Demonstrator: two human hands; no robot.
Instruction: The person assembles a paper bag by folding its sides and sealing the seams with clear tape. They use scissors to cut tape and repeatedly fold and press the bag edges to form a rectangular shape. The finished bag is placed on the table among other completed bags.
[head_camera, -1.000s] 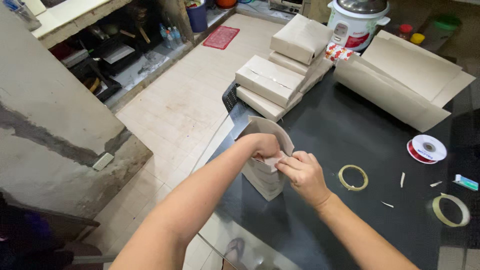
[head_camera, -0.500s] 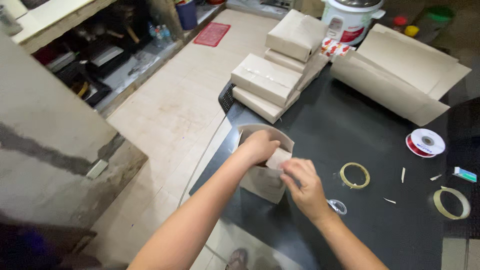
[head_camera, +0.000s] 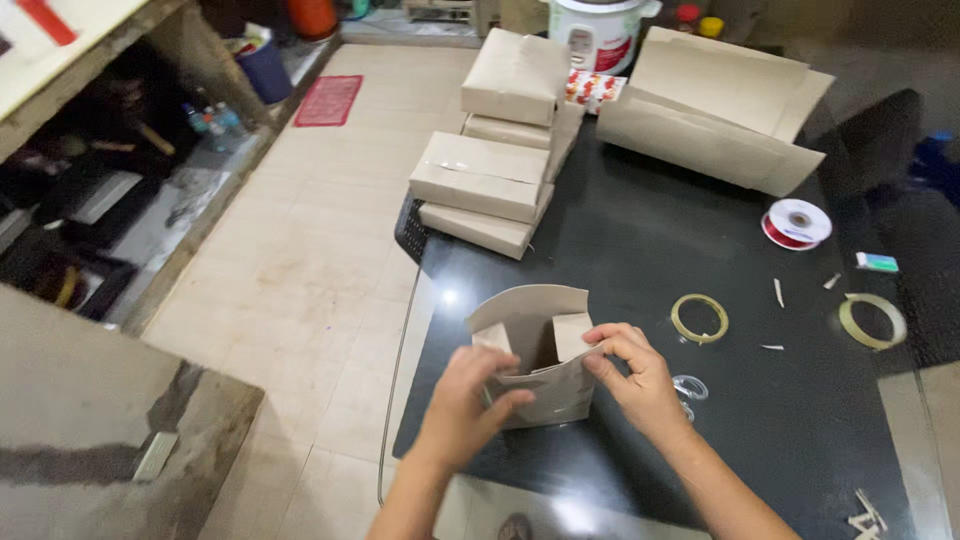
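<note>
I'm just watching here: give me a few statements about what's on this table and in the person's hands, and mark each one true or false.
1. Both hands are on a brown paper parcel with its top flaps open. True: the left hand and right hand grip its sides.
2. The parcel rests on a white tablecloth. False: it stands on a dark glossy table.
3. Wrapped brown boxes are stacked at the table's far left corner. True.
4. The red ribbon spool lies beside the left hand. False: it lies far off, on the right.
5. A ring of tape lies right of the parcel. True.
</note>
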